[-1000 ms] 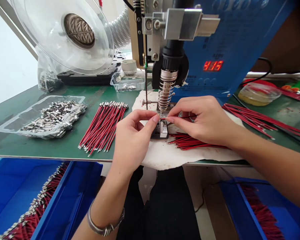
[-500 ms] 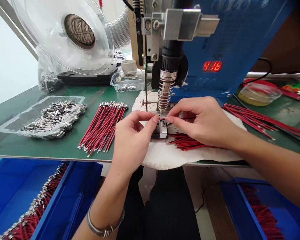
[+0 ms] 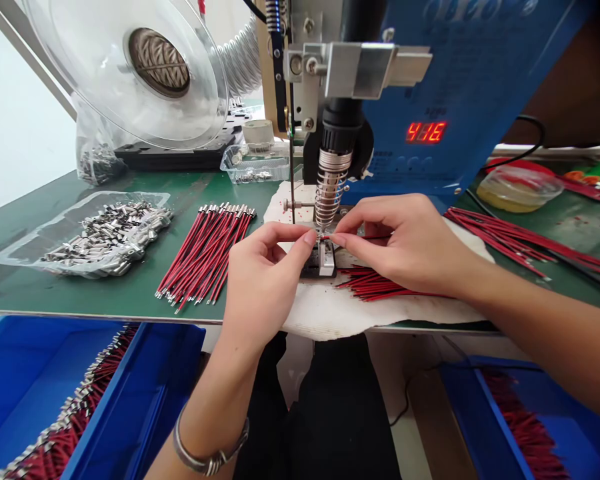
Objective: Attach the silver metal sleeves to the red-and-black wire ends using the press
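Observation:
My left hand and my right hand meet under the soldering head of a blue machine. The left thumb and forefinger pinch a small metal terminal at the fixture. My right hand pinches a red wire, its end touching that terminal. Both rest over a white cloth. A bundle of red wires lies under the right hand.
Red wires with metal ends lie left of the cloth, and a clear tray of metal terminals sits farther left. More red wires fan out at right. Blue bins sit below the table edge. A clear reel stands behind.
The soldering head and its bracket have dropped slightly toward the fixture. The display reads 416 instead of 415. Both hands stay pinched in place.

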A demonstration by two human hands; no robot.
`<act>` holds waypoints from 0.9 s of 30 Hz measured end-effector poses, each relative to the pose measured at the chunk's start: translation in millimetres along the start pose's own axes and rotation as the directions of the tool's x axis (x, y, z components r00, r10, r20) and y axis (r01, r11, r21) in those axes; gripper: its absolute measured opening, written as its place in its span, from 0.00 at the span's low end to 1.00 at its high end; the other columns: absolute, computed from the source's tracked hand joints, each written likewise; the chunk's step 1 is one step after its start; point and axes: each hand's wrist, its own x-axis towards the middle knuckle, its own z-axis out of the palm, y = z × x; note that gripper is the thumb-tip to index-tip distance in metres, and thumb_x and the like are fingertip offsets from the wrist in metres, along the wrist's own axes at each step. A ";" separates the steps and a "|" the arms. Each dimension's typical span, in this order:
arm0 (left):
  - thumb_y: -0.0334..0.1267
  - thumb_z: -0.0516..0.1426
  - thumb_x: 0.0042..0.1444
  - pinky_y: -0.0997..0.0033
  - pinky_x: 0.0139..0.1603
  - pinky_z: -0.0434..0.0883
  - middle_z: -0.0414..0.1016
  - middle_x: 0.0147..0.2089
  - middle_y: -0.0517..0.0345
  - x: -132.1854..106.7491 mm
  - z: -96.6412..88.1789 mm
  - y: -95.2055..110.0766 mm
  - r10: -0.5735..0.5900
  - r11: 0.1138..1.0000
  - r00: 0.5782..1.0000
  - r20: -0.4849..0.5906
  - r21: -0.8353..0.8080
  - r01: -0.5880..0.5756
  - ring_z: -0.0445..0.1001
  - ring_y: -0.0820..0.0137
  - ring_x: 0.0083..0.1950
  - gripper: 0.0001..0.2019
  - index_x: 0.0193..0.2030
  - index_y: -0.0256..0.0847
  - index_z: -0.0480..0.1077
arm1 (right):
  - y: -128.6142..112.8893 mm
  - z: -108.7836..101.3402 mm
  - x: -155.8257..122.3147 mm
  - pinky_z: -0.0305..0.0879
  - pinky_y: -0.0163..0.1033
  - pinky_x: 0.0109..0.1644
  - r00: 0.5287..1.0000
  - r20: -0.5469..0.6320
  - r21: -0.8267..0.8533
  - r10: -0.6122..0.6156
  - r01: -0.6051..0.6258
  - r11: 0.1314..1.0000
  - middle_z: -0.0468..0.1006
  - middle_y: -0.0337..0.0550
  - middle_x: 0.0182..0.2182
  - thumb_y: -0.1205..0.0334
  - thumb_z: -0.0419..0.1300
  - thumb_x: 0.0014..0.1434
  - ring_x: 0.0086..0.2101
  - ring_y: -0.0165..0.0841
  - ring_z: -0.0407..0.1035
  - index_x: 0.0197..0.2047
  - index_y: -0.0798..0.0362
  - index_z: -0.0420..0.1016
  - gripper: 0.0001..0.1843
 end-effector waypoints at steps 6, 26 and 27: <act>0.47 0.67 0.56 0.71 0.33 0.68 0.82 0.37 0.53 0.3 -0.5 -2.1 0.003 1.000 1.000 0.009 -0.009 -0.003 0.75 0.69 0.34 0.11 0.37 0.41 0.81 | -0.5 0.5 -0.7 0.57 0.38 0.27 1.000 0.002 -0.004 -0.005 0.005 1.000 0.77 0.36 0.24 0.66 0.64 0.61 0.20 0.25 0.60 0.33 0.53 0.82 0.06; 0.47 0.67 0.56 0.70 0.33 0.70 0.78 0.31 0.55 -0.8 -0.9 -0.9 -0.012 1.000 1.000 0.012 -0.021 0.013 0.76 0.66 0.33 0.11 0.38 0.41 0.82 | -1.7 0.4 -1.5 0.57 0.38 0.27 1.000 0.001 -0.017 -0.003 0.003 1.000 0.75 0.35 0.22 0.66 0.64 0.61 0.19 0.24 0.60 0.33 0.54 0.82 0.06; 0.46 0.68 0.56 0.69 0.33 0.70 0.78 0.31 0.55 -0.9 -1.1 -1.0 -0.013 1.000 1.000 0.013 -0.022 0.013 0.76 0.66 0.33 0.11 0.38 0.41 0.82 | -1.7 0.3 -1.4 0.57 0.38 0.27 1.000 0.001 -0.019 -0.004 0.004 1.000 0.75 0.35 0.22 0.66 0.64 0.60 0.19 0.24 0.60 0.33 0.54 0.82 0.06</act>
